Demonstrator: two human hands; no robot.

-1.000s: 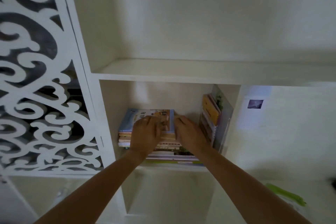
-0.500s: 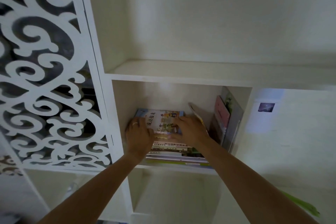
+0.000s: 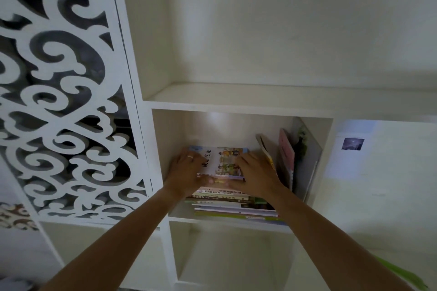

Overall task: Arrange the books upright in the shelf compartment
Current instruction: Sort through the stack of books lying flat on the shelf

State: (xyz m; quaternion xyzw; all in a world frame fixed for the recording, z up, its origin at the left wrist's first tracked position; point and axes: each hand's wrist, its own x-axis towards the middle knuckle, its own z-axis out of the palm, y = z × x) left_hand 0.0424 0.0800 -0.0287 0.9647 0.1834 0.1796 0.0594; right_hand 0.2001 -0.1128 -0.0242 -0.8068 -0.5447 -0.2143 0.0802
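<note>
Both hands grip the top picture book (image 3: pixel 222 160) of a flat stack (image 3: pixel 236 205) in the shelf compartment (image 3: pixel 316 146): left hand (image 3: pixel 186 172) now at its left edge, right hand (image 3: pixel 254 173) at its right. Beside the right fingers, one yellow book (image 3: pixel 266 151) has tipped loose from the upright books (image 3: pixel 287 160), so standing remains unfinished.

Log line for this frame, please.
phase: gripping stack | left hand and right hand on top book | flat stack | upright books right

Stack of books (image 3: pixel 227 198) lying flat in shelf compartment (image 3: pixel 326 160); few thin books (image 3: pixel 285 158) lean upright at right wall.
</note>
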